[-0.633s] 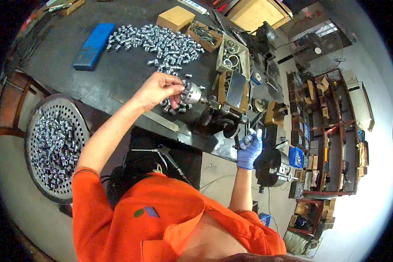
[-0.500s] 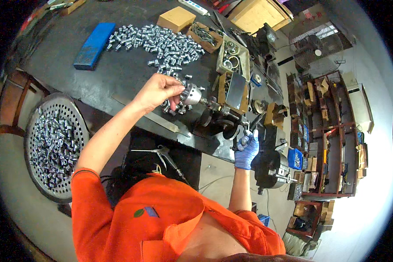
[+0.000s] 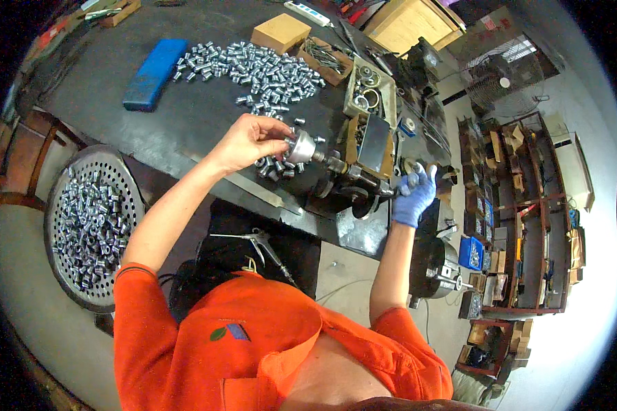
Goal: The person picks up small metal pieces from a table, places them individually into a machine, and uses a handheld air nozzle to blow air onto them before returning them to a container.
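I have the left hand [image 3: 252, 144] closed around the nose of the chuck [image 3: 304, 147], seemingly steadying it; any part inside is hidden. Right of the chuck, my gloved right hand [image 3: 415, 194] grasps the crank [image 3: 386, 192], likely for leverage; metal sleeves [image 3: 275, 77] lie handily beyond.

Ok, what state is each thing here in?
Chuck, attached to the machine; turning or not, unclear
Left hand, bare, at the chuck's front
Right hand, gloved, by the machine's other end
Metal parts on the table, loose, scattered
Round tray, loaded with similar parts
Blue block, lying flat
Cardboard box, open, holding thin pieces
Air gun, lying unheld
Fan, spinning or still, cannot tell
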Available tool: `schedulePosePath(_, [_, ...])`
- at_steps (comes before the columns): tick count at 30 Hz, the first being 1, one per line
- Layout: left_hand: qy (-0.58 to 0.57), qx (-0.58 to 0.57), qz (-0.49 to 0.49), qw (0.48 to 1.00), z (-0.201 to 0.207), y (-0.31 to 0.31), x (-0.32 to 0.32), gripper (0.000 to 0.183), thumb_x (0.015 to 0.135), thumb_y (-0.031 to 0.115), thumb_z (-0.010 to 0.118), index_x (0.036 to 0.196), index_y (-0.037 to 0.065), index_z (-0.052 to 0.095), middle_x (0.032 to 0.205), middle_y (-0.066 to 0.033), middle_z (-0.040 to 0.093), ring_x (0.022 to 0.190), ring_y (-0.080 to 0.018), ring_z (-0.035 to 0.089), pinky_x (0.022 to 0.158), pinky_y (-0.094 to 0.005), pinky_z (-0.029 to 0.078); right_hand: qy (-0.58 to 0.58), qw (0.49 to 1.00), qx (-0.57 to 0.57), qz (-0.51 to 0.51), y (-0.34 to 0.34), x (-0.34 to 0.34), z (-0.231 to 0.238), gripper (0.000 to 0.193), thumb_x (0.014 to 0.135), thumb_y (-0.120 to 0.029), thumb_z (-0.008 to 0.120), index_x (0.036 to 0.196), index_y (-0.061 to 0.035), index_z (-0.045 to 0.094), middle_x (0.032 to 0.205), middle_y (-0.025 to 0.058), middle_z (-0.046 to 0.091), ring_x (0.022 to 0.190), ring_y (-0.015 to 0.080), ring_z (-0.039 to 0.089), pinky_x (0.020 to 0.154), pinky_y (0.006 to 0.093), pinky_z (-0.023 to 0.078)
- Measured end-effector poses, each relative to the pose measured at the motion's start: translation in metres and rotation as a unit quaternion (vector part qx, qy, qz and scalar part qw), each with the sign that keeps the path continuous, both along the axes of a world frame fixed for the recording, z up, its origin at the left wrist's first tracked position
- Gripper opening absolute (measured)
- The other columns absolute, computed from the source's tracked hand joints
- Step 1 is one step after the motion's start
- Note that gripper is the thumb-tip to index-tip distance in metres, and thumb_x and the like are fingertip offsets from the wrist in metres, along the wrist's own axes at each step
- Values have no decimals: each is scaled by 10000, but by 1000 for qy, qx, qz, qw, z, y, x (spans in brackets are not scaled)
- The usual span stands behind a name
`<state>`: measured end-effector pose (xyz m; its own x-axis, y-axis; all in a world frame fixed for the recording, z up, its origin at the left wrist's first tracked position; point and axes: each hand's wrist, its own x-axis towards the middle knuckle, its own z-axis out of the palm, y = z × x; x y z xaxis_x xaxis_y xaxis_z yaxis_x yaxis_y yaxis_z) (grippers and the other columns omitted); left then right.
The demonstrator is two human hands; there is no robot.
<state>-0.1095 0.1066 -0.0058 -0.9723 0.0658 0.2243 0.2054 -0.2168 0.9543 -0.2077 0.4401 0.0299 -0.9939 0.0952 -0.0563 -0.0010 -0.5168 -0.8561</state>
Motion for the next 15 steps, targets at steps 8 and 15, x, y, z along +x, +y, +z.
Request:
schedulePosePath(8, [-16,-10,13,1000,2,0,2,223,772,-16,617,990,-55,591,835,-104,639,701,-126,601,646,-257,493,-60,992,77,-84,1,-18,-90,262,866,-340,543,749,-107,568,560,-49,470,424,48,413,375,203,301])
schedulePosePath(15, [-23,-8,7,1000,0,0,1,246,756,-36,606,998,-65,577,846,-108,631,744,-156,614,658,-282,517,-51,999,-2,-17,10,54,-92,237,869,-361,531,843,-129,572,558,-67,465,397,32,380,305,170,224])
